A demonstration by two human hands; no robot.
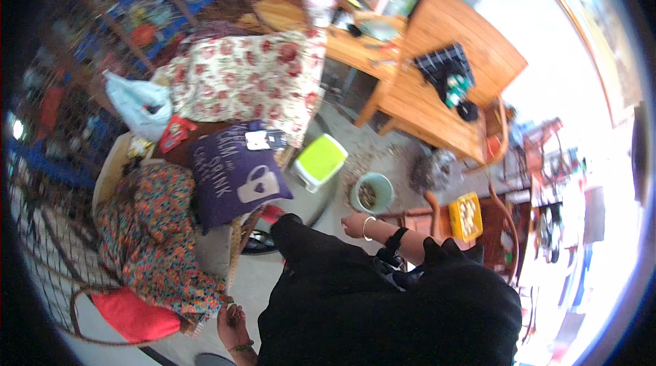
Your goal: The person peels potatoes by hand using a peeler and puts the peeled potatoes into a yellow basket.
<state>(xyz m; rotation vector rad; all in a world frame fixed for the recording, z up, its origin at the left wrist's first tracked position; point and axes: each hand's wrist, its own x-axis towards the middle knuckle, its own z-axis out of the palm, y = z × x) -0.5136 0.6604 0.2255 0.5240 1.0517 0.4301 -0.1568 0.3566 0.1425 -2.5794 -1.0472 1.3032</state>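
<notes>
At the lower left, my left hand (233,322) has curled fingers beside the hem of a floral cloth garment (159,243). A small light-coloured thing shows at its fingertips, too blurred to name. My right hand (354,225), wearing a white bangle (367,228), hangs loosely curled just below a pale green bucket (372,193); no object can be made out in it. Small brownish scraps lie in the bucket. A purple cushion (220,197) with a printed mug leans on the seat ahead, and a phone (265,140) rests on it.
A white bin with a lime-green lid (321,160) stands on the floor. Rose-patterned fabric (251,76) and a plastic bag (141,104) are at left, near wire mesh (46,263). A wooden bench (435,122) holds dark clothing. Farther right is a yellow crate (466,217).
</notes>
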